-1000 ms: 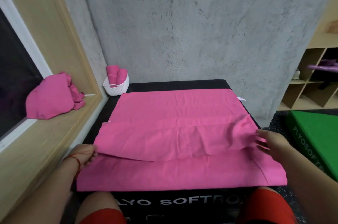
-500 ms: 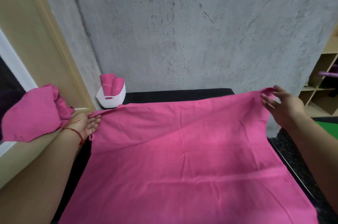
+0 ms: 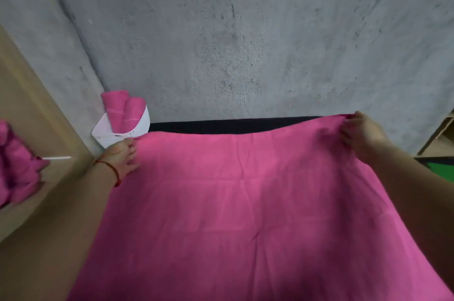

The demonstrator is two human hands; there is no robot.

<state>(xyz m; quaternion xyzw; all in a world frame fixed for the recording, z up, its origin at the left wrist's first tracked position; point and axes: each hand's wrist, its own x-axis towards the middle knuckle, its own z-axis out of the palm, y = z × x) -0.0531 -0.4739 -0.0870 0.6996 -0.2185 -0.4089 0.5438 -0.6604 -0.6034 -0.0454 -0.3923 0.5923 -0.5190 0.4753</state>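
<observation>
Cloth [image 3: 245,202] fills centre and lower frame, over box top [image 3: 221,126]; bare strip of it shows behind cloth's far edge. Left hand [image 3: 124,157] grips far-left corner, right hand [image 3: 361,136] far-right corner. Basket [image 3: 138,125] just behind left hand, against wall [image 3: 245,30]; rolled cloths [image 3: 122,109] stand in it. Crumpled cloth [image 3: 17,163] on ledge [image 3: 49,190], left edge. Shelf unit [image 3: 442,133] at right edge.

No lettering, label, brand, number or sign is legible in this view. The pink cloth [image 3: 245,202], the white basket [image 3: 138,126] and the concrete wall [image 3: 245,42] show no marking that can be read.
</observation>
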